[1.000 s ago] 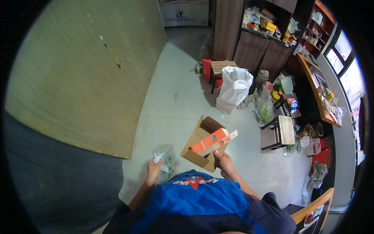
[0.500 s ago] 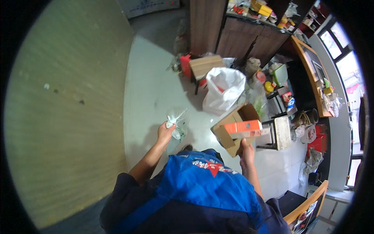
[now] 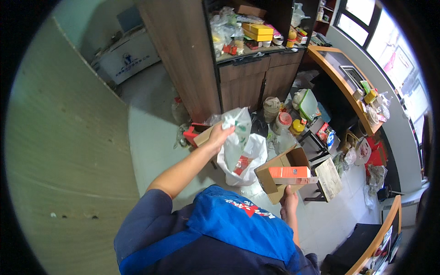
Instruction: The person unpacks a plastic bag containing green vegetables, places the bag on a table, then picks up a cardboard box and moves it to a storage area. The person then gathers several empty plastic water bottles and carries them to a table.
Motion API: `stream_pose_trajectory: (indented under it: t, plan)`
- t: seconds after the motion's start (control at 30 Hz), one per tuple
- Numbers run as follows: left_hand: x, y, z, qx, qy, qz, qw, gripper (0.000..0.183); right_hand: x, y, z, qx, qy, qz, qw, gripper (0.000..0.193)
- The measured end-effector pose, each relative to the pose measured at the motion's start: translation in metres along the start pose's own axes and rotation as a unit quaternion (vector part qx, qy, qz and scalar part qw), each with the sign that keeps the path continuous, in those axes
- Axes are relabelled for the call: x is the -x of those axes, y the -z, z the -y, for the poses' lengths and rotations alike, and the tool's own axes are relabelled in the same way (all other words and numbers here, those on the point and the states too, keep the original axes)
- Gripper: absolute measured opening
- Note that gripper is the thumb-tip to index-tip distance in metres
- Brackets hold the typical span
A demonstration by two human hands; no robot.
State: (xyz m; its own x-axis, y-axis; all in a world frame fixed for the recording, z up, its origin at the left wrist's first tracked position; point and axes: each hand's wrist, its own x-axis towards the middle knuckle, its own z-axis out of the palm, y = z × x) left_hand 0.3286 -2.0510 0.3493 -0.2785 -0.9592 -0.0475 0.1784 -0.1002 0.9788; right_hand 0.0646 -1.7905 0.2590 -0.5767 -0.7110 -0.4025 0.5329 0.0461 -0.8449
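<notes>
My left hand (image 3: 222, 135) is closed round the gathered top of a clear plastic bag (image 3: 241, 130) with green marks. That bag hangs over the mouth of a large white sack (image 3: 259, 155), in which something red shows. To the right, my right hand (image 3: 289, 201) grips the near edge of an open cardboard box (image 3: 267, 179). An orange and white carton (image 3: 289, 173) lies in the box, its end sticking out past the right side. My right fingers are partly hidden under the cardboard.
A wooden stool (image 3: 329, 178) stands just right of the cardboard box. Behind the sack are jars, bags and a green-rimmed tub (image 3: 308, 105) on the floor. A dark wood cabinet (image 3: 240, 82) rises beyond, and a tan panel (image 3: 68, 151) runs along the left.
My left hand has swung forward and right, carrying the clear bag from beside me to above the white sack. The right hand still holds the box. My view has tilted up toward the cabinet.
</notes>
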Motion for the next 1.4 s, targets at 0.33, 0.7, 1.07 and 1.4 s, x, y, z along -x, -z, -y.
stream_pose_trajectory:
  t: [0.33, 0.7, 1.07, 1.4]
  plan:
    - [-0.388, -0.057, -0.197, 0.110, -0.098, 0.040, 0.988, 0.024, -0.025, -0.071, -0.037, -0.117, 0.058, -0.197, 0.972, 0.040]
    - [-0.598, 0.009, -0.407, -0.175, -0.284, -0.402, 0.853, 0.045, -0.030, -0.197, -0.040, -0.173, 0.064, -0.334, 0.924, 0.044]
    - [-0.482, 0.031, -0.211, -0.375, -0.479, -0.005, 0.794, 0.063, -0.035, -0.271, -0.015, -0.120, 0.088, -0.264, 0.953, 0.035]
    - [-0.137, 0.242, 0.074, -0.332, 0.010, 0.311, 0.891, 0.036, -0.005, -0.325, -0.039, 0.067, 0.046, -0.026, 0.996, 0.031]
